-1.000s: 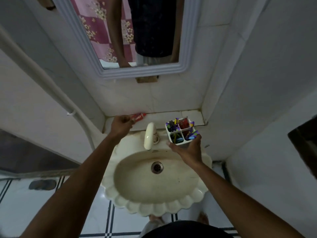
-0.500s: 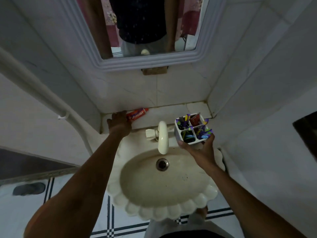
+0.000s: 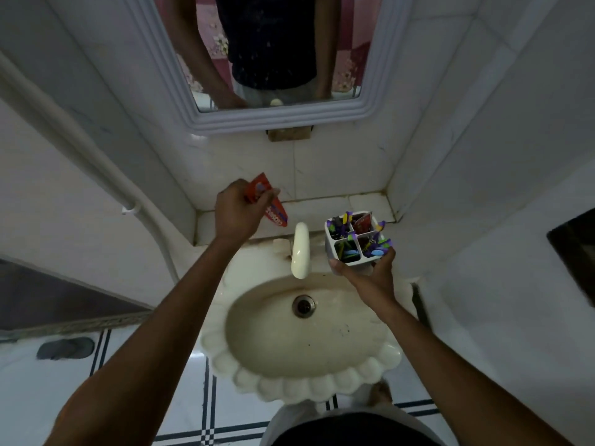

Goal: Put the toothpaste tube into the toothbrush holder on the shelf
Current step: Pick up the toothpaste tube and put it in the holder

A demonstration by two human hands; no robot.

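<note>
My left hand grips a red toothpaste tube and holds it tilted in the air above the left end of the tiled shelf. The white four-compartment toothbrush holder is held from below and the near side by my right hand, at the sink's back right edge in front of the shelf. Several purple and green toothbrushes and a red packet stand in its compartments. The tube is well to the left of the holder, with the tap between them.
A cream tap juts over the scalloped sink. A framed mirror hangs above the shelf. Tiled walls close in on both sides, with a white pipe on the left wall. Floor tiles show below.
My left hand has lifted the toothpaste tube off the shelf, and it now hangs tilted in the air. My right hand keeps its hold on the holder.
</note>
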